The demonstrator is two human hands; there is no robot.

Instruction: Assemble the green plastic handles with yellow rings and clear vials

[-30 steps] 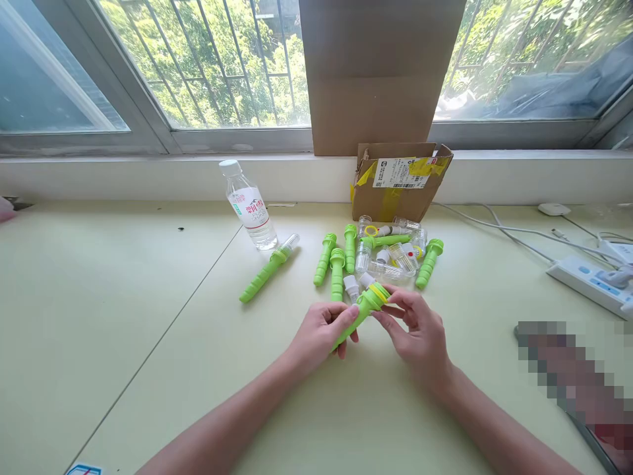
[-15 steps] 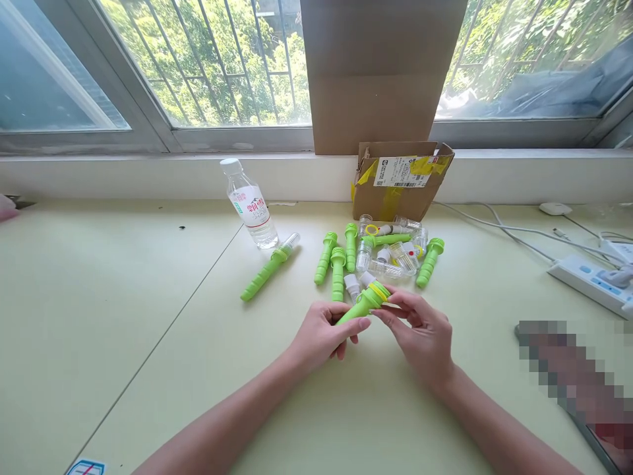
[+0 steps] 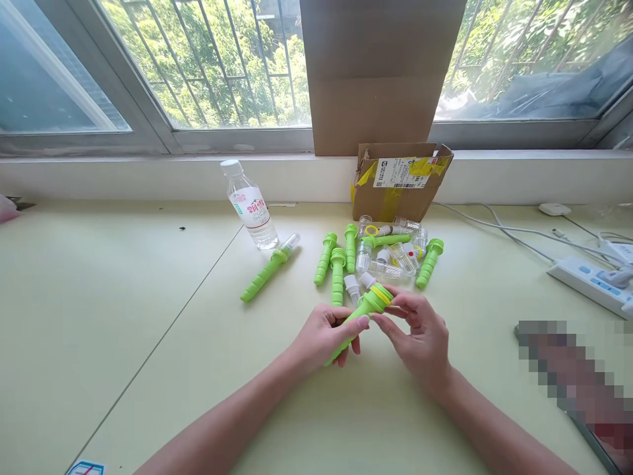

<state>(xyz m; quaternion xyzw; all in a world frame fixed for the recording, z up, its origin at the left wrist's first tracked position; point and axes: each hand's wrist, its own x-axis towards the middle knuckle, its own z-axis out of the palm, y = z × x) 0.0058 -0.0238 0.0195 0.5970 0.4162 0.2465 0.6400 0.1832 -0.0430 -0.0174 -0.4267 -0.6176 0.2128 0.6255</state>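
My left hand [image 3: 329, 336] is closed around a green plastic handle [image 3: 368, 307], which lies tilted with its wider, threaded end up and to the right. A thin yellow ring [image 3: 381, 293] sits around that end. The fingertips of my right hand [image 3: 415, 330] pinch at the ring's right side, thumb below and fingers above. Just beyond the hands are two white ribbed plugs [image 3: 352, 286] and several loose green handles [image 3: 337, 274]. Clear plastic tubes [image 3: 403, 258] lie in a pile behind, with more yellow rings [image 3: 371, 230] among them.
A green handle with a clear tube on it [image 3: 270, 269] lies to the left, near a water bottle [image 3: 251, 208]. Behind the pile stands a cardboard box [image 3: 395, 198]. On the right are a power strip [image 3: 591, 284] with cables and a blurred-out phone-like object [image 3: 573, 389].
The green handle has slid slightly through my left hand, so its lower end now shows below the palm. My right hand has shifted a little left, still at the ring.
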